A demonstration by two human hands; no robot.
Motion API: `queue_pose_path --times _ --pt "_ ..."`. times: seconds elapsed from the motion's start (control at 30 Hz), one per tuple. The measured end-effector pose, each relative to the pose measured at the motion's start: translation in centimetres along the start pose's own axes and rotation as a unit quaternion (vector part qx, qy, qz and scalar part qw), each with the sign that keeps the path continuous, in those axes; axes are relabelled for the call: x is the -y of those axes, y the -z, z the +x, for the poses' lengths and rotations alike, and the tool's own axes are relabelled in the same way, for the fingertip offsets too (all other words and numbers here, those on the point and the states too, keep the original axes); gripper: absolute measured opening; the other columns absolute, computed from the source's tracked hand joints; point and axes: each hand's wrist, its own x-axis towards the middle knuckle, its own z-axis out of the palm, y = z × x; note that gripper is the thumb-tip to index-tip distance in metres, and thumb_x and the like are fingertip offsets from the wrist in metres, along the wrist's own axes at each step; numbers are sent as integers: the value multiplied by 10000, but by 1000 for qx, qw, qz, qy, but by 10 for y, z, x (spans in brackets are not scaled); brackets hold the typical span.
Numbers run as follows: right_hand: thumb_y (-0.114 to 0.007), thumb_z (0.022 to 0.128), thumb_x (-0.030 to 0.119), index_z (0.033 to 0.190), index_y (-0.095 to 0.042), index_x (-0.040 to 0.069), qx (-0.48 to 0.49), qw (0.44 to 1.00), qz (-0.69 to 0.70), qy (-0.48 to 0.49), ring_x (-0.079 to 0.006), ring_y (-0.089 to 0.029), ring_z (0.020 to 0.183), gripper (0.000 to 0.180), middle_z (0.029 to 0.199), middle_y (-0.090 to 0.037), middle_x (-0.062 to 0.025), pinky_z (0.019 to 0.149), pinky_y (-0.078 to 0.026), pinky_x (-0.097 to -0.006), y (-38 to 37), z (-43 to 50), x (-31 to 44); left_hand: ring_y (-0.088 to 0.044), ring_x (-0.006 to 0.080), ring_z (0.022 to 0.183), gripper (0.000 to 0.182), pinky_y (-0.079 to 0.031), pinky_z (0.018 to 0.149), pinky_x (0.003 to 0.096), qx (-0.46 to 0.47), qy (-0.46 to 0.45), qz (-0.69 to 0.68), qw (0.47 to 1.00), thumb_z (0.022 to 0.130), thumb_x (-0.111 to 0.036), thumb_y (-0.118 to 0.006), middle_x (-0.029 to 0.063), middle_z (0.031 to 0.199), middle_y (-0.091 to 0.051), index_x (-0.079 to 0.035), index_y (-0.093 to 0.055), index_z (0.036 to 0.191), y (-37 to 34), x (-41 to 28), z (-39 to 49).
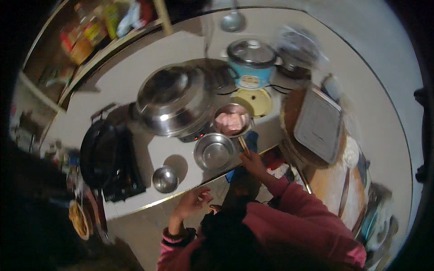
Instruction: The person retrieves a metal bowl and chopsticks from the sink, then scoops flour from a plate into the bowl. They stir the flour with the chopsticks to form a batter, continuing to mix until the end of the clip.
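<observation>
My right hand (252, 163) grips the handle end of a pair of light wooden chopsticks (243, 145), whose other end reaches the rim of a metal bowl. That metal bowl (251, 126) holds pale pink pieces that look like raw meat (232, 122). Just to its lower left stands a wider steel bowl (214, 152) with nothing seen inside. My left hand (194, 200) is held off the counter's front edge, fingers loosely curled, with nothing in it. A small steel bowl (165, 179) sits on the counter, up and left of that hand.
A large lidded steel pan (173, 101) stands on a cooker with red lights. Behind are a blue rice cooker (251, 64) and a yellow lid (254, 103). A black appliance (108, 155) occupies the left; a grey tray (318, 123) rests on a round board at right.
</observation>
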Motion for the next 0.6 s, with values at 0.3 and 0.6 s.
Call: queue_pose_path --times 0.3,0.6 --pt "-595 857 317 948 -588 49 -205 956 -204 43 -335 -595 640 283 718 -605 -175 599 -461 -404 49 -132 31 -593 234 683 215 -454 617 323 357 -456 -280 765 856 -118 -614 123 785 -604 55 -602 982 -2 -189 5" --pt "-596 880 264 888 -586 33 -521 853 -6 -36 -152 -519 523 231 628 -549 -39 469 -404 -266 225 -248 14 -592 229 682 192 -470 634 325 526 -487 -396 574 858 -127 -586 117 805 -611 34 -616 959 -58 -238 -12"
